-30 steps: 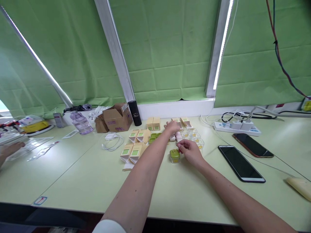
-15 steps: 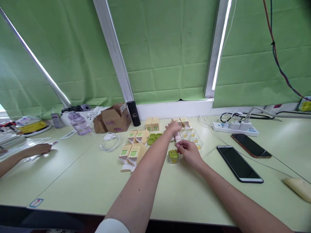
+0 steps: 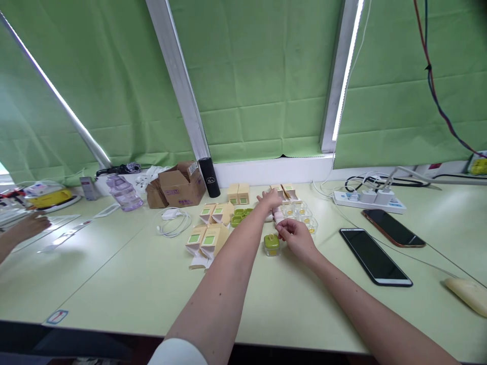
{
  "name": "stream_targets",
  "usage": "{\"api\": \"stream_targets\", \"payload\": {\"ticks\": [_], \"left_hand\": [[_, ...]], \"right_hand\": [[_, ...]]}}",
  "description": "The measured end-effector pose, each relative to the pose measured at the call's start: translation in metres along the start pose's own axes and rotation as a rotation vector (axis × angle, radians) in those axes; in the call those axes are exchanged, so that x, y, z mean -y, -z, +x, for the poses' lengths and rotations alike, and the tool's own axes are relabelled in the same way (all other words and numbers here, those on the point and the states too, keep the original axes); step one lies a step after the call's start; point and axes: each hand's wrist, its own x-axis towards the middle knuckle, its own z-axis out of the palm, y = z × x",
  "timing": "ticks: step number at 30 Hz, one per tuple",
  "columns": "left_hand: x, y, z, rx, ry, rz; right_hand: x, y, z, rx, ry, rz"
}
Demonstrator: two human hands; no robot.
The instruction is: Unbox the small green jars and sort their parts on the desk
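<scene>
My left hand [image 3: 271, 200] reaches to the back of the table, its fingers partly spread, over pale pink pieces [image 3: 279, 215] and close to cream cartons [image 3: 289, 191] with open flaps. Nothing shows in its grasp. My right hand [image 3: 299, 237] is lower, thumb and forefinger drawn together; whatever they may pinch is too small to make out. Just left of its fingertips stands a small clear jar with a green lid [image 3: 271, 242]. Behind it are several clear jars [image 3: 303, 213] with yellow spots inside. Green lids [image 3: 236, 221] lie left of my left forearm, which partly covers them.
Opened cream cartons [image 3: 213, 241] stand left of my forearm. Farther left are a coiled white cable [image 3: 175, 223], a cardboard box [image 3: 181, 185] and a black bottle [image 3: 209, 177]. Two phones [image 3: 375, 256] and a power strip [image 3: 369, 199] lie right. Another person's hand [image 3: 32, 225] is far left.
My left hand has shifted slightly left, and its fingers look more spread. My right hand and the green-lidded jar stay put. The other person's hand has lifted and moved left.
</scene>
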Motion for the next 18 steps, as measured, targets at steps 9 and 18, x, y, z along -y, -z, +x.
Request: {"api": "stream_targets", "payload": {"ticks": [9,18], "left_hand": [[0.019,0.034,-0.019,-0.161,-0.069,-0.105],[0.039,0.056,-0.116,-0.200,-0.272,-0.235]], "right_hand": [[-0.004,0.000,0.000,-0.004,-0.002,-0.050],[-0.013,0.002,0.003,0.016,-0.030,-0.129]]}}
